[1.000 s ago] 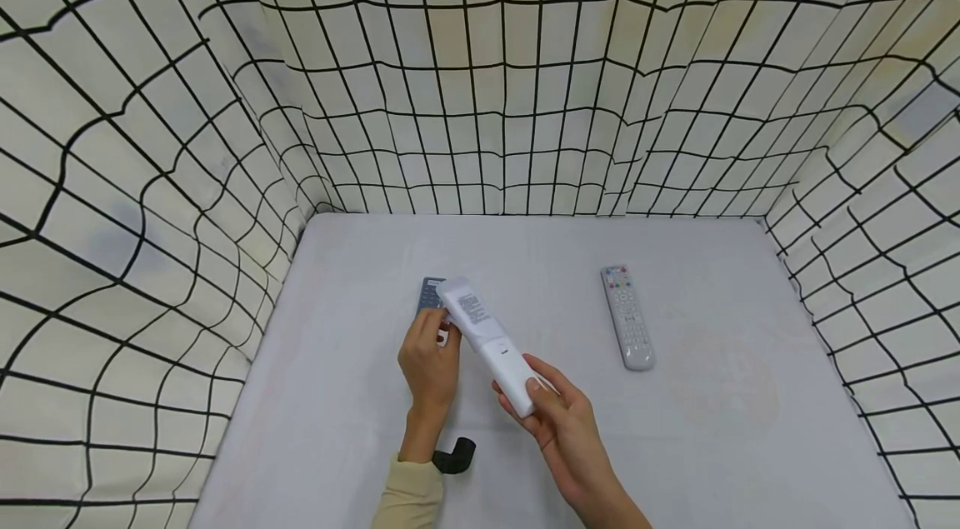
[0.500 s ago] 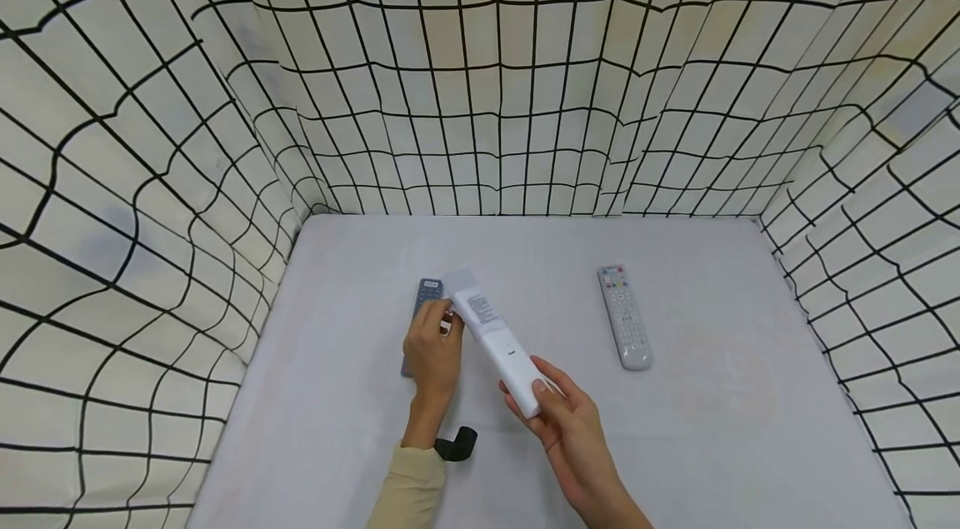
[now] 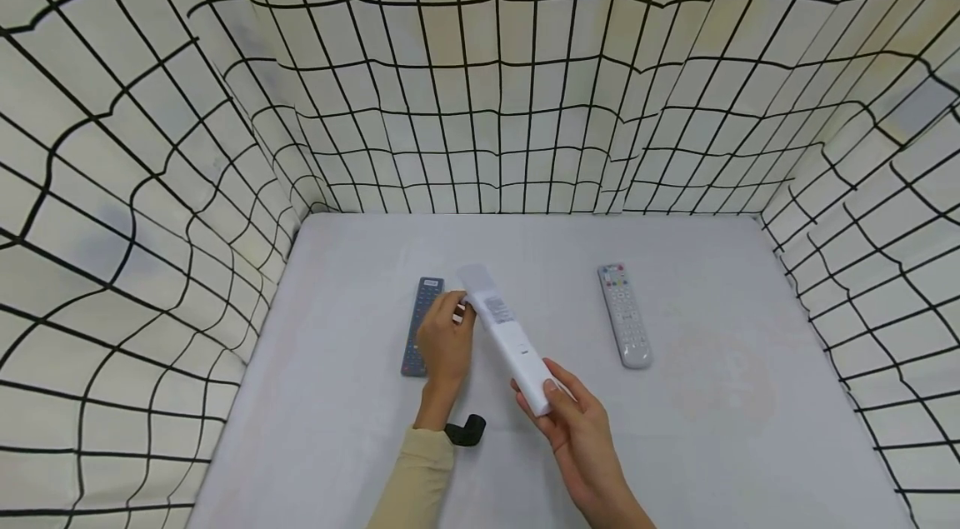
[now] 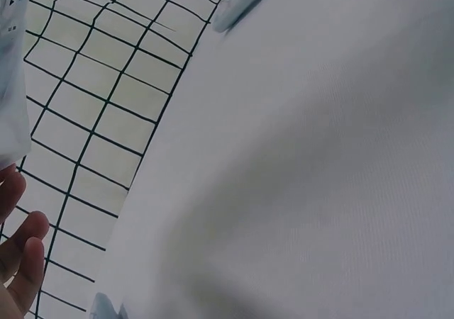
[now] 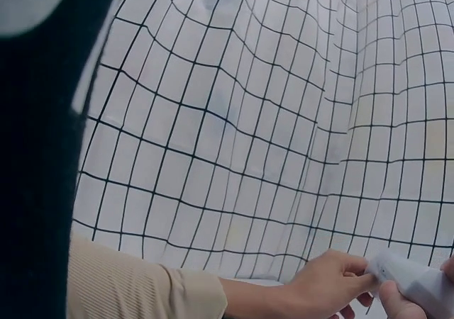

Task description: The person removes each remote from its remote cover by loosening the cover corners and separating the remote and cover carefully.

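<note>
A white remote control (image 3: 517,350) is held slanting over the table, its plain back and printed label facing up. Clear plastic film (image 3: 474,274) extends past its far end. My right hand (image 3: 581,429) grips the near end, thumb on top and fingers beneath. At the far end's left edge, my left hand (image 3: 446,346) pinches the film between thumb and fingertips. A dark grey remote (image 3: 417,333) lies on the table beside the left hand, which partly covers it. In the left wrist view, printed symbols show on the held remote (image 4: 10,64).
A light grey remote (image 3: 626,316) with coloured buttons lies on the right of the white table (image 3: 720,429). Black-lined netting over pale cloth (image 3: 495,96) walls in the back and sides. A black wrist camera (image 3: 467,431) sits by the left cuff.
Both hands have shifted right with the white remote, which points more steeply away. The dark grey remote, earlier mostly hidden, now shows more fully.
</note>
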Available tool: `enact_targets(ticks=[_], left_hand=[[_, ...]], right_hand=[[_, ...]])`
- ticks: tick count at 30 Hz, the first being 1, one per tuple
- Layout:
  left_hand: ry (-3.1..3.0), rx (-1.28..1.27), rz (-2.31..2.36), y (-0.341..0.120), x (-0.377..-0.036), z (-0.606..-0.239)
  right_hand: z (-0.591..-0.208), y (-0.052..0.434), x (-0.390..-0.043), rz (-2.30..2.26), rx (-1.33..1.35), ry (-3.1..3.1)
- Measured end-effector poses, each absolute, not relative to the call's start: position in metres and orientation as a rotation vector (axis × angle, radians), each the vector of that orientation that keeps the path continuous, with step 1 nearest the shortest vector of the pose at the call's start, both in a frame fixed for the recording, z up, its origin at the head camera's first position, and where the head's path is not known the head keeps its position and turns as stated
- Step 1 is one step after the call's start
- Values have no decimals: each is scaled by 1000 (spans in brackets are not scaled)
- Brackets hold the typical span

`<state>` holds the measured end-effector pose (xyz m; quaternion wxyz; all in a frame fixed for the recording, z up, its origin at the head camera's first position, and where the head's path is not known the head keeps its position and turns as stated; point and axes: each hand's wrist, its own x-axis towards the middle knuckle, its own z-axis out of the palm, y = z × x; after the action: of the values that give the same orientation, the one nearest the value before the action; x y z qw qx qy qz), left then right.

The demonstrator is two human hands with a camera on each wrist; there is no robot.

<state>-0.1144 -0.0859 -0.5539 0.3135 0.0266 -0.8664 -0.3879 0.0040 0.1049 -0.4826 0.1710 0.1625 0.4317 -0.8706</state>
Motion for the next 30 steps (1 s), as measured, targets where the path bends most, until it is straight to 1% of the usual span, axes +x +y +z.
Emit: enact_targets(ticks=[12, 21, 30], left_hand=[[-2326, 63, -1068, -70, -134, -560], [-2439, 57, -1138, -54, -150, -566], [-2489, -28, -1090, -44, -166, -566]], right_hand=[[-482, 111, 5, -2505, 531, 1279], [-481, 119, 1, -2551, 632, 1245], [-479, 126, 0, -2574, 651, 1247]])
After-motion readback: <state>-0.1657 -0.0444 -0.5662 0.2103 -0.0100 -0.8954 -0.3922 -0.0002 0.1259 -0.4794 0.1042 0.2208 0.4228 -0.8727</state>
